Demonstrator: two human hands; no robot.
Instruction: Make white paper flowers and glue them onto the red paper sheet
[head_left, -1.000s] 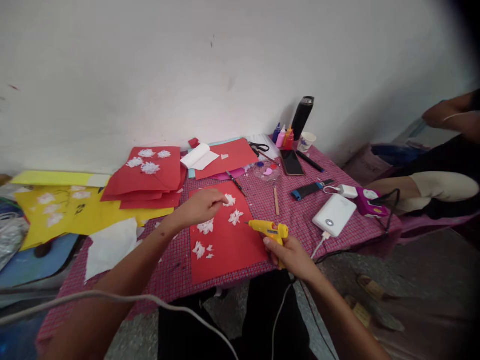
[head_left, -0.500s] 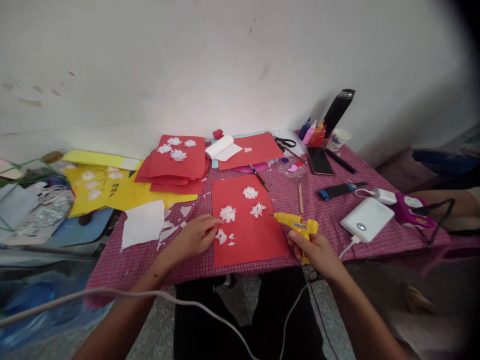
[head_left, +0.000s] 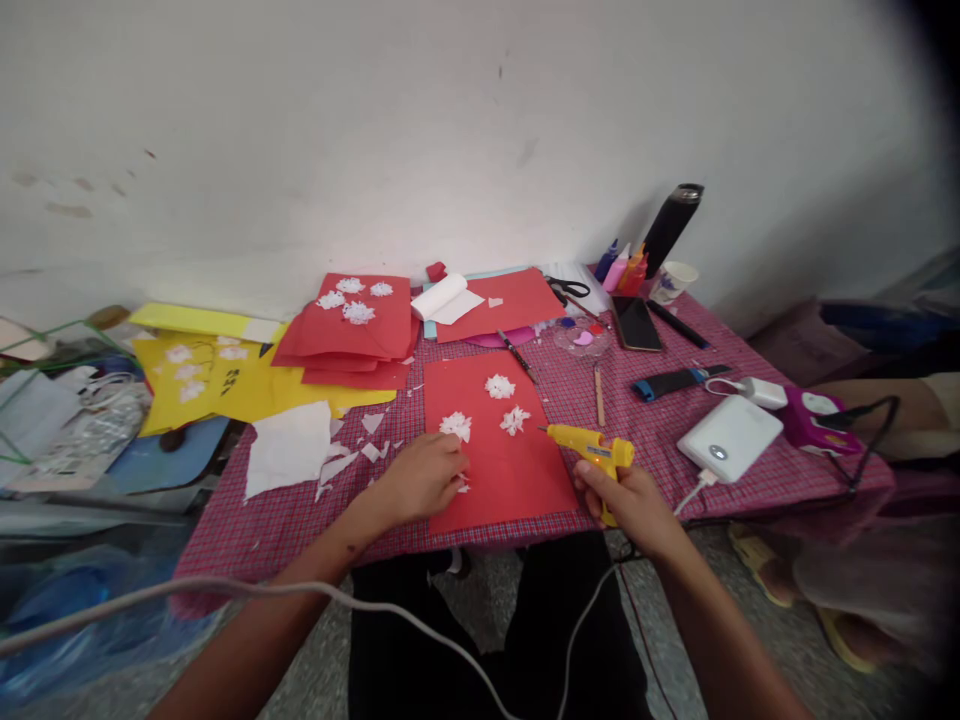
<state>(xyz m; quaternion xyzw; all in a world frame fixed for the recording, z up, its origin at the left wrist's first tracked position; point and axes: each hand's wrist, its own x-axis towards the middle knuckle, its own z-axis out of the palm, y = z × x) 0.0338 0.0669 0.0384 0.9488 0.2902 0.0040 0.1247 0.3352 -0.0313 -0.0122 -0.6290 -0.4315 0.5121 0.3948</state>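
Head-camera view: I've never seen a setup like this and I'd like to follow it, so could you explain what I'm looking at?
There is no robot here, just a person's two bare hands. The camera sits on the person's head, looking forward and down.

The right hand holds a yellow glue gun, its tip pointing left. The left hand is at the left edge of a red sheet; whether it grips anything is hidden. Three white paper flowers show clearly on that sheet.

Around them, on a checked cloth, lie stacked red paper, scissors and a phone.
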